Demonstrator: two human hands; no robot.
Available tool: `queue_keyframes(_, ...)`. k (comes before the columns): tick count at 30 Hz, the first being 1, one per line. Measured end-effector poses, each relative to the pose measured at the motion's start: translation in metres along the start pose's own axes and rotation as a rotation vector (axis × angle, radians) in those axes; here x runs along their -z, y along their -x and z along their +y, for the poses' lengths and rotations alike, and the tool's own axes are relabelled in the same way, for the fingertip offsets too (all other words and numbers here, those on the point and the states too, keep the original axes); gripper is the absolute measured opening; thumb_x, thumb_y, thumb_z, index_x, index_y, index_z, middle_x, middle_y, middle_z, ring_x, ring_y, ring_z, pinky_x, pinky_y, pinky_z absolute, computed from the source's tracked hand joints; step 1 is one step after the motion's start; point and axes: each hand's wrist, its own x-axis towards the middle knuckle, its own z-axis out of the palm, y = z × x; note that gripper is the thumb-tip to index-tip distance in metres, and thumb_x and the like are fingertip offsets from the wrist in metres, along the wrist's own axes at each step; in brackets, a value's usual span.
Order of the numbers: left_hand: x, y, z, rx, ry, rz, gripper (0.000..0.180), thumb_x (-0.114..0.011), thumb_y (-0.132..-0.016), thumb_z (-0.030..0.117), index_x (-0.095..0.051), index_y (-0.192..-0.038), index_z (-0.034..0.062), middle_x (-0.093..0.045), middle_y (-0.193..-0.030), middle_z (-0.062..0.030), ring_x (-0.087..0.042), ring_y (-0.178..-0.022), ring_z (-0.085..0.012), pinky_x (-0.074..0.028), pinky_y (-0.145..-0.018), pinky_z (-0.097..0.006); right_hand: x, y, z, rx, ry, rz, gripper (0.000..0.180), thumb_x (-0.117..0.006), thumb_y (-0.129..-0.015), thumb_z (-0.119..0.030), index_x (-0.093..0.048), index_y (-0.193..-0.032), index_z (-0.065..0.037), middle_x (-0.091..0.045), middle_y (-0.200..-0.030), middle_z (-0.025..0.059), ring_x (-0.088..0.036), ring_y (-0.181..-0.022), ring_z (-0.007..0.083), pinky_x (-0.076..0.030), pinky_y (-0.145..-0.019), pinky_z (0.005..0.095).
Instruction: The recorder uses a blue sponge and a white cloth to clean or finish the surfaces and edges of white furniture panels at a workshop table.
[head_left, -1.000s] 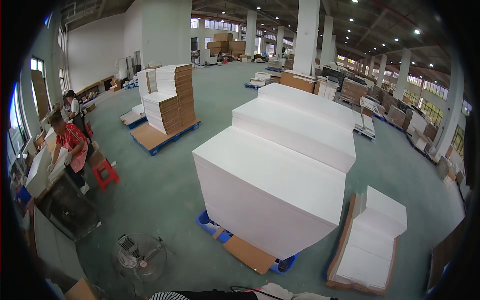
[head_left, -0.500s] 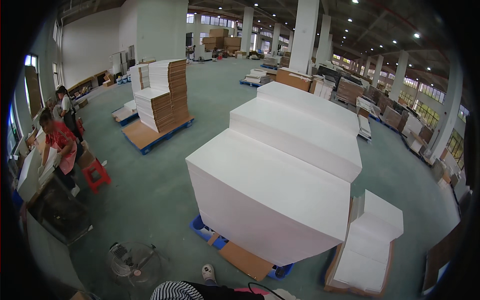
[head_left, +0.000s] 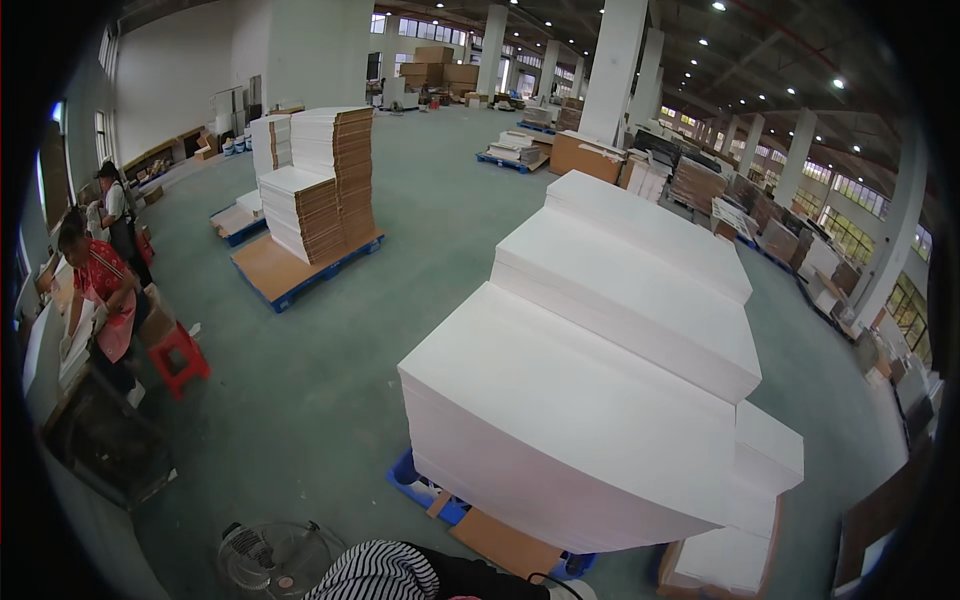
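Neither of my hands shows; only striped cloth (head_left: 385,575) and dark cloth (head_left: 490,580) of my clothing come in at the lower edge. Beside the dark cloth, a pale shape (head_left: 575,588) with a thin black loop is cut off by the edge; I cannot make out what it is. Right ahead stands a large stack of white boards (head_left: 570,390), stepped in three levels that rise toward the back. It rests on a blue pallet (head_left: 415,482), with a brown cardboard sheet (head_left: 505,543) sticking out under its near side.
A floor fan (head_left: 280,560) stands at the lower left. Two people work at the left wall, one in red (head_left: 100,275), near a red stool (head_left: 180,362). Brown-edged boards (head_left: 340,185) sit on another pallet. Lower white boards (head_left: 725,555) lie at right, and pillars (head_left: 605,75) rise behind.
My view has shifted, so the big white stack sits farther right and lower. The shoe seen near the lower edge is now out of sight, and more striped cloth shows.
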Motion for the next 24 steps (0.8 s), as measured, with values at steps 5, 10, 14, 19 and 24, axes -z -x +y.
queue_keyframes(5, -0.003, 0.014, -0.034, -0.161, 0.001, -0.147, 0.042, -0.068, -0.089, 0.040, -0.071, -0.115, 0.0070, -0.075, -0.103, -0.0183, -0.072, -0.096, -0.0381, -0.056, -0.078, -0.050, -0.020, 0.021, -0.018, -0.052, -0.007, -0.269, 0.033, -0.059, -0.103, -0.022, -0.069, -0.121, 0.004, -0.073, -0.109, 0.0100, -0.069, -0.097, 0.0159, -0.054, -0.087, 0.0305)
queue_keyframes(10, 0.033, 0.084, -0.116, -0.403, 0.657, -0.153, 0.031, -0.061, -0.092, 0.030, -0.075, -0.109, 0.0079, -0.075, -0.105, -0.0179, -0.070, -0.100, -0.0357, -0.054, -0.084, -0.046, 0.025, 0.039, -0.042, 0.229, -0.020, -0.441, 0.032, -0.057, -0.106, -0.021, -0.068, -0.123, 0.004, -0.072, -0.111, 0.0082, -0.069, -0.098, 0.0154, -0.054, -0.088, 0.0288)
queue_keyframes(14, 0.061, 0.194, -0.164, -0.476, 1.109, -0.025, 0.035, -0.059, -0.105, 0.016, -0.065, -0.136, 0.0020, -0.070, -0.133, -0.0158, -0.066, -0.121, -0.0288, -0.049, -0.101, -0.035, 0.077, -0.009, -0.034, -0.017, -0.053, 0.360, 0.039, -0.055, -0.106, -0.016, -0.062, -0.136, 0.007, -0.073, -0.119, 0.0138, -0.070, -0.108, 0.0214, -0.055, -0.095, 0.0336)
queue_keyframes(19, -0.016, 0.345, -0.196, 0.705, 1.602, 0.832, 0.039, -0.050, -0.111, 0.031, -0.068, -0.119, -0.0026, -0.074, -0.114, -0.0144, -0.073, -0.101, -0.0224, -0.059, -0.092, -0.034, 0.080, -0.058, -0.042, -0.020, -0.248, 0.364, 0.045, -0.059, -0.105, -0.022, -0.060, -0.139, 0.007, -0.072, -0.115, 0.0156, -0.070, -0.100, 0.0233, -0.056, -0.090, 0.0353)
queue_keyframes(24, -0.189, 0.385, -0.101, 1.064, 1.176, 0.096, 0.046, -0.054, -0.108, 0.030, -0.048, -0.147, 0.0055, -0.069, -0.116, -0.0188, -0.074, -0.099, -0.0253, -0.060, -0.085, -0.038, 0.097, -0.087, -0.042, -0.039, 0.124, 0.075, 0.046, -0.061, -0.103, -0.025, -0.061, -0.136, 0.008, -0.071, -0.111, 0.0156, -0.071, -0.096, 0.0242, -0.057, -0.088, 0.0351)
